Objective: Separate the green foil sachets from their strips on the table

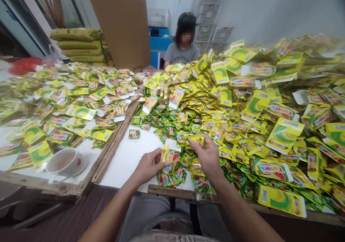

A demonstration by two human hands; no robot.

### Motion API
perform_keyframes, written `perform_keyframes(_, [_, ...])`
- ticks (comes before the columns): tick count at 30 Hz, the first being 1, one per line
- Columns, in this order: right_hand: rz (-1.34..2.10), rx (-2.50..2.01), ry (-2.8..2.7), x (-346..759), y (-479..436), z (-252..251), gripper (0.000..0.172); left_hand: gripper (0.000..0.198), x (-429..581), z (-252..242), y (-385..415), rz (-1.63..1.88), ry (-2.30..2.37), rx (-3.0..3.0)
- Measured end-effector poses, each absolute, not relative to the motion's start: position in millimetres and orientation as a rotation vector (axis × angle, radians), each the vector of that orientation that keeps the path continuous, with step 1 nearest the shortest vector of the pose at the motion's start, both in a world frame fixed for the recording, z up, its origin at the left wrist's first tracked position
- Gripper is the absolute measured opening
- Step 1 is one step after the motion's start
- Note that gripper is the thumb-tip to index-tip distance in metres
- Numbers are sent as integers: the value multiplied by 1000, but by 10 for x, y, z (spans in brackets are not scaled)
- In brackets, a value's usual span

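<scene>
Right of the cup [67,167], left hand [150,165] grips a carton [172,156], right hand [209,157] pinches, apparently, a yellow sachet [198,140]; packing step, I judge, next move needing the carton steady

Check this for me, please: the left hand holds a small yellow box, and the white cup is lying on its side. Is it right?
Not quite: the white cup stands upright, as the head view shows. The left hand does hold a small yellow box.
</scene>
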State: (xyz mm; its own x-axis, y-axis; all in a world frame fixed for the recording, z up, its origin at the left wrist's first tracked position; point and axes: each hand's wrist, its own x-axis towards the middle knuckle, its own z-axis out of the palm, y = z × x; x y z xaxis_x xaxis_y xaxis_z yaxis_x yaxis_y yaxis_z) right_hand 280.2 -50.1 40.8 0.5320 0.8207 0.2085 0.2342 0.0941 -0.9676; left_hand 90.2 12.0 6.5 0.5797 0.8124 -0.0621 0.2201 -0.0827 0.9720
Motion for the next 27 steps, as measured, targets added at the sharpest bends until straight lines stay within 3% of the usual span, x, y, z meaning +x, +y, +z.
perform_keyframes(11, [690, -1693, -1545, 2828, -167, 502, 24, 27, 765, -83, 122, 707, 767, 1183])
perform_keyframes(27, [785, -1597, -1429, 2652, -160, 279, 27, 29, 822, -109, 63, 750, 708, 940])
